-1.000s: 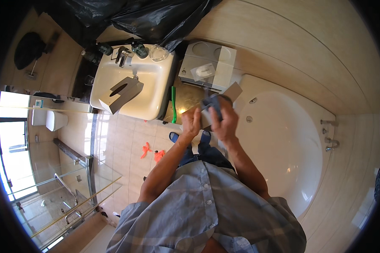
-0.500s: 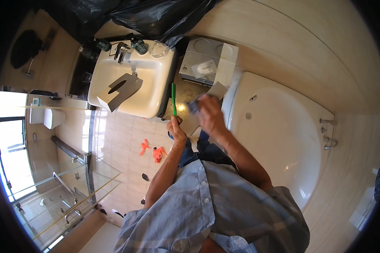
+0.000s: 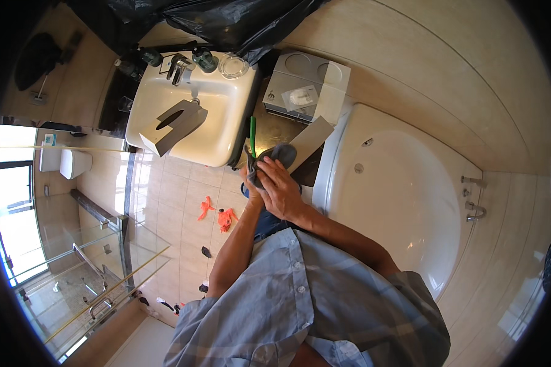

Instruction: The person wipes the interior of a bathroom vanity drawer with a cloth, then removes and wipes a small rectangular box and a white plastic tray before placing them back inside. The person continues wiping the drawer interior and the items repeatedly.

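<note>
In front of my body, both hands are close together beside the sink's right side. My left hand [image 3: 248, 182] closes round a long thin green stick-like tool [image 3: 253, 129], its green length pointing away from me and its lower end hidden. A dark grey cloth [image 3: 281, 154] is bunched between the hands, wrapped near the tool's lower part. My right hand [image 3: 281, 194] presses on the cloth with fingers held together, touching my left hand. Past the hands lies a flat grey panel [image 3: 312, 140].
A white sink [image 3: 220, 137] holds a grey tissue box [image 3: 180, 119]; bottles and a glass dish [image 3: 233, 65] line its back. Right of it stand a grey box [image 3: 291, 76] and a white bathtub [image 3: 404, 183]. Orange scraps [image 3: 226, 219] lie on the floor.
My right hand has swung left and down, bringing the grey cloth against the green tool and my left hand. The left hand keeps its hold in nearly the same place.
</note>
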The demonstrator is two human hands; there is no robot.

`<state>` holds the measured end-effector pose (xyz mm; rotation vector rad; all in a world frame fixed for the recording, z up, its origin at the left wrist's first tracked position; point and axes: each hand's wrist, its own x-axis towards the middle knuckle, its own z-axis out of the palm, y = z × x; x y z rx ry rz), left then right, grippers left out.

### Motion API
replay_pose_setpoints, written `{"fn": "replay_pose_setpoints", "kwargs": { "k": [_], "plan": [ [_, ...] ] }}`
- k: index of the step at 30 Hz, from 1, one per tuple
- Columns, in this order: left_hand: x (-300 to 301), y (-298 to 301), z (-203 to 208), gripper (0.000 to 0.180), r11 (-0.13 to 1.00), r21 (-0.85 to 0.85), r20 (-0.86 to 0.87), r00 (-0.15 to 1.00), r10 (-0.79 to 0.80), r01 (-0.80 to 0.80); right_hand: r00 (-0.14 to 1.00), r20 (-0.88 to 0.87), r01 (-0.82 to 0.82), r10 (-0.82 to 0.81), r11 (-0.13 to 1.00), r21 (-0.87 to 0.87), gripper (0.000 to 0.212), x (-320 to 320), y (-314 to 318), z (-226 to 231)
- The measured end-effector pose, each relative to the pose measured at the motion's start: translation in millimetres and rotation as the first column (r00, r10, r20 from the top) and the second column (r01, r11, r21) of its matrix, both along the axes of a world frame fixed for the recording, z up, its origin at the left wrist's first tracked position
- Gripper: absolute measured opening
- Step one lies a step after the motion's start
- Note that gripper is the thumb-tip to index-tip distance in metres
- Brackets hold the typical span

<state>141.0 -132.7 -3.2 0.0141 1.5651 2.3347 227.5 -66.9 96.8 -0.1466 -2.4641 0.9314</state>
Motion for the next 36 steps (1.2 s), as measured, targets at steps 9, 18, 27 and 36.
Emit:
{"fn": "replay_pose_setpoints", "kwargs": {
  "k": [9, 18, 27, 36],
  "plan": [
    [-10, 4, -1, 0.052, 1.000, -0.001, -0.110, 0.994, 0.010, -0.010, 0.948, -0.039, 0.316, -0.317, 0.914, 0.255, 0.031, -7, 149, -23],
    [-30, -10, 23, 0.049, 0.808, -0.571, -0.273, 0.894, -0.356, 0.147, 0.931, 0.165, 0.288, -0.326, 0.376, -0.881, 0.029, -1, 210, -76],
    [-16, 30, 107, 0.034, 0.318, -0.937, -0.322, 0.715, -0.620, -0.145, 0.788, 0.055, 0.239, -0.613, 0.223, -0.945, 0.034, 3, 200, -94],
    [-8, 48, 97, 0.039, 0.296, -0.933, -0.359, 0.621, -0.697, -0.207, 0.680, 0.040, 0.294, -0.732, 0.223, -0.929, 0.028, 18, 176, -90]
  ]
}}
